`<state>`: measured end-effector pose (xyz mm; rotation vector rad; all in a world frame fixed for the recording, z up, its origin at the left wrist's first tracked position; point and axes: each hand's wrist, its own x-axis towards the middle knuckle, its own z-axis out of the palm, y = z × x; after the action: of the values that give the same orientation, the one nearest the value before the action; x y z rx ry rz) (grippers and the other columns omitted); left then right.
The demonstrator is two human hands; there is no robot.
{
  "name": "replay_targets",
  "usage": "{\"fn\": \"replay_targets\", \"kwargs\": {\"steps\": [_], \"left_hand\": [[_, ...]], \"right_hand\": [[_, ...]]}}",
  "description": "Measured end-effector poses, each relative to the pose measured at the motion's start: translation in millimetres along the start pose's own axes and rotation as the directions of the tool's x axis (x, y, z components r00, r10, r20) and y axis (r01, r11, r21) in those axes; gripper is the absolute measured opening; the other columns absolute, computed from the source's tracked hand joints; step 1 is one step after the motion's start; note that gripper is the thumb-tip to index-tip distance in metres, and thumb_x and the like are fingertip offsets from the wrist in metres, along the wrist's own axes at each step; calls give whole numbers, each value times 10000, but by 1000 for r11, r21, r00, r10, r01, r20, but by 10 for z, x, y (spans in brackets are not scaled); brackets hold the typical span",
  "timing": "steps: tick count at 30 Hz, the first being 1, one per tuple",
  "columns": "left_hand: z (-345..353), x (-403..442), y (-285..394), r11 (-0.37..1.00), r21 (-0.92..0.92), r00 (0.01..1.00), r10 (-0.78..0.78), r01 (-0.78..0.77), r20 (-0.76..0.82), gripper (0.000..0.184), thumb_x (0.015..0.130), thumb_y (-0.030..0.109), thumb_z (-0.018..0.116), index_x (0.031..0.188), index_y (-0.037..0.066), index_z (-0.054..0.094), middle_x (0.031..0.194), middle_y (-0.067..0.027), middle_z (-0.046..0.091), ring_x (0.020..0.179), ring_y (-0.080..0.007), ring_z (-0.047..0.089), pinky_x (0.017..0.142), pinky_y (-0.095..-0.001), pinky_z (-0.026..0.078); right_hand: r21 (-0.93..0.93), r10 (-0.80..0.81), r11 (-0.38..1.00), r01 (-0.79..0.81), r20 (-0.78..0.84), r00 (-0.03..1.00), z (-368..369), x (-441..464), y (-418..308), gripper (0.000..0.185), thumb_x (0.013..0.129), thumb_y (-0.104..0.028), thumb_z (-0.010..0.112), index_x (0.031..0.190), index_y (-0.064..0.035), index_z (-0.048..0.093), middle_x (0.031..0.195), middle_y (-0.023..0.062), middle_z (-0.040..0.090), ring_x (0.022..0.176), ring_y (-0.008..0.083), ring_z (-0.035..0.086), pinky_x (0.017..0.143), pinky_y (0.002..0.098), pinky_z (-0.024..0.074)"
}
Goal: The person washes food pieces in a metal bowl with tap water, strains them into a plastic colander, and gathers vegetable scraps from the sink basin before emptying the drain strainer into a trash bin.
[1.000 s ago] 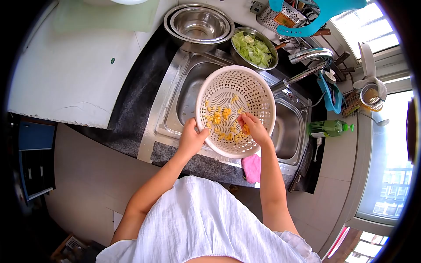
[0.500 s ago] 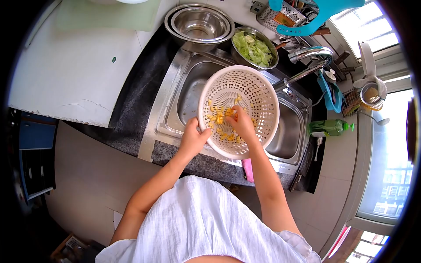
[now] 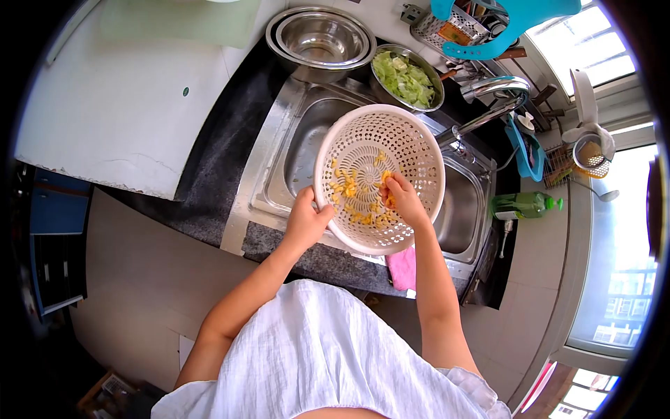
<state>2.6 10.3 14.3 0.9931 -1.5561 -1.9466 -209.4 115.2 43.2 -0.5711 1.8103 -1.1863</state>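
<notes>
A pale plastic colander (image 3: pixel 419 150) is tilted toward me above the double sink (image 3: pixel 307 129). My left hand (image 3: pixel 307 220) grips its left rim, thumb on the inner side and fingers beneath. Inside, small yellow pieces (image 3: pixel 349 187), perhaps corn kernels, lie scattered over the perforated bottom. My right hand (image 3: pixel 405 199) is within the colander, its fingers closed around some of these yellow-orange pieces. Part of what it holds shows at the fingertips.
Nested steel bowls (image 3: pixel 321 42) and a bowl of chopped lettuce (image 3: pixel 405 78) stand behind the sink. The faucet (image 3: pixel 488 115) arches at the back right, near a green bottle (image 3: pixel 523 204). A pink cloth (image 3: pixel 402 269) hangs at the counter's front edge.
My right hand has moved right inside the colander, lifting slightly, with yellow pieces in its fingers. My left hand keeps its grip on the rim. More of the pink cloth shows.
</notes>
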Motion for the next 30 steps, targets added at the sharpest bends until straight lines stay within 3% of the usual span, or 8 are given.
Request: {"fn": "replay_targets", "kwargs": {"steps": [5, 6, 7, 11, 19, 20, 21, 30], "left_hand": [[-2, 12, -20, 1000, 18, 1000, -15, 15, 8, 265, 776, 63, 595, 1013, -44, 545, 993, -140, 519, 792, -212, 608, 676, -307, 509], [7, -9, -34, 999, 52, 1000, -1, 0, 11, 267, 774, 63, 597, 1014, -43, 546, 995, -138, 520, 797, -211, 606, 684, -308, 505], [12, 7, -23, 998, 56, 1000, 7, -8, 18, 267, 774, 63, 597, 1014, -43, 546, 995, -138, 520, 797, -211, 606, 684, -308, 505], [8, -83, -37, 999, 39, 999, 27, -27, 17, 282, 771, 72, 609, 1019, -47, 550, 1011, -141, 521, 840, -219, 591, 702, -306, 498], [2, -12, -98, 1000, -2, 1000, -15, 15, 8, 281, 771, 77, 609, 1018, -44, 552, 1032, -145, 514, 842, -226, 582, 729, -316, 489], [8, -11, -100, 1000, 12, 1000, -22, 22, 6, 279, 769, 79, 611, 1014, -42, 553, 1032, -147, 516, 842, -224, 582, 727, -313, 488], [-3, -28, -59, 1000, 18, 1000, -19, 18, 15, 279, 769, 79, 611, 1014, -42, 553, 1032, -147, 516, 842, -224, 582, 727, -313, 488], [-7, -37, -61, 1000, -17, 1000, 17, -17, -2, 253, 769, 68, 605, 985, -49, 545, 1011, -144, 514, 810, -214, 594, 689, -307, 507]], "right_hand": [[346, 10, 937, -38, 83, 997, -57, -54, -41, 208, 903, -179, 415, 811, -34, 531, 667, 19, 526, 600, 109, 501, 526, 244, 395], [-265, -55, 963, 58, 15, 998, -73, 51, 226, 204, 894, -175, 413, 825, -24, 531, 670, 22, 521, 585, 113, 486, 518, 242, 384], [-780, -156, 618, 97, -1, 988, -42, 113, 280, 202, 885, -171, 412, 839, -14, 531, 673, 25, 515, 569, 117, 470, 509, 240, 373], [-64, 68, 995, -71, -45, 997, -17, -21, 5, 181, 867, -139, 404, 831, -8, 522, 665, 12, 473, 514, 109, 419, 469, 249, 339], [575, -130, 816, 63, 75, 989, -118, -81, 56, 115, 843, -109, 465, 760, -32, 487, 650, 7, 488, 499, 117, 382, 456, 253, 320], [-58, -177, 983, 175, -26, 984, -91, 0, 219, 103, 830, -94, 483, 753, -26, 492, 636, 17, 502, 502, 121, 398, 461, 254, 327], [-667, -274, 729, 151, -83, 958, -37, 27, 250, 92, 817, -80, 501, 747, -20, 497, 622, 27, 517, 505, 126, 415, 465, 255, 334], [384, -25, 923, 9, 38, 999, 16, -164, 11, 51, 827, -3, 480, 864, -36, 467, 732, 71, 535, 533, 109, 455, 452, 233, 336]]}}
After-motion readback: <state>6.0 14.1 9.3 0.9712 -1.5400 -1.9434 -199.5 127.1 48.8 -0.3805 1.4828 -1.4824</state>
